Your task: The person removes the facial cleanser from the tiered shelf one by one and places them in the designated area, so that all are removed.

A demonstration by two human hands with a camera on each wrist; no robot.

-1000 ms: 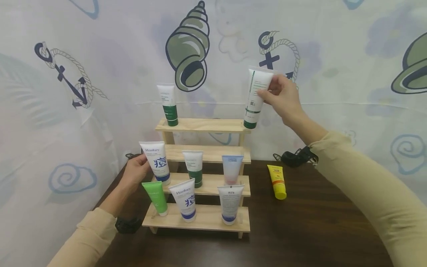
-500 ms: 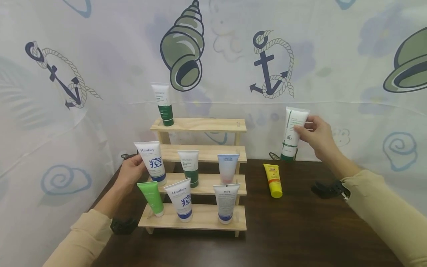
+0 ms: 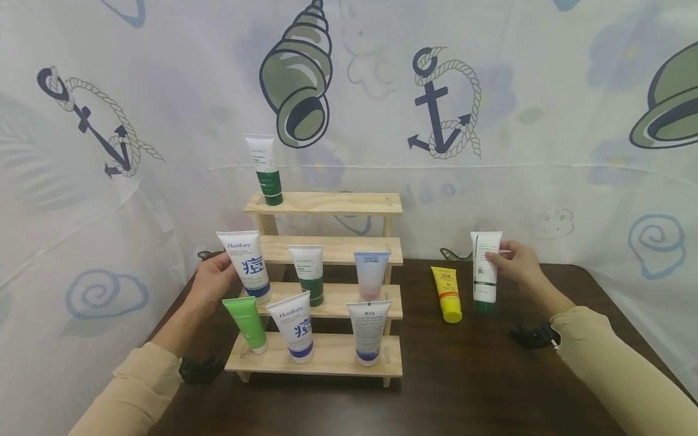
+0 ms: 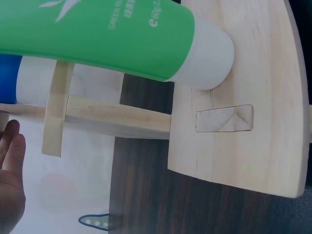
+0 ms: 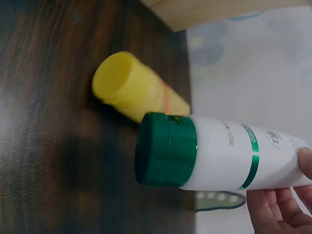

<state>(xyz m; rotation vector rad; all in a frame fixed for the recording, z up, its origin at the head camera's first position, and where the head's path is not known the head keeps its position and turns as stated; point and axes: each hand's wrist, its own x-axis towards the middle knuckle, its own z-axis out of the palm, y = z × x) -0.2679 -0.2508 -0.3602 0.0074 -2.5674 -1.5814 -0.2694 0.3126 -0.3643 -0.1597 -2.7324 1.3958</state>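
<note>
My right hand (image 3: 518, 261) grips a white squeeze tube with a green cap (image 3: 485, 269), thumb on its front. It stands upright, cap down, to the right of the rack; in the right wrist view its green cap (image 5: 165, 148) points left. My left hand (image 3: 211, 280) is at the left edge of a white and blue tube (image 3: 248, 263) on the second shelf from the bottom. Its fingertips are hidden behind that tube in the head view. The left wrist view shows its fingers (image 4: 13, 151) beside a shelf end; whether they hold anything cannot be told.
The stepped wooden rack (image 3: 322, 203) carries several tubes, among them a white and green one (image 3: 265, 169) on top and a light green one (image 3: 246, 324) at lower left. A yellow tube (image 3: 448, 295) lies on the dark table (image 3: 458, 375). A patterned curtain hangs behind.
My right hand has carried the white and green tube from the top shelf's right end rightward, then down to the table area beside the yellow tube. My left hand stays at the rack.
</note>
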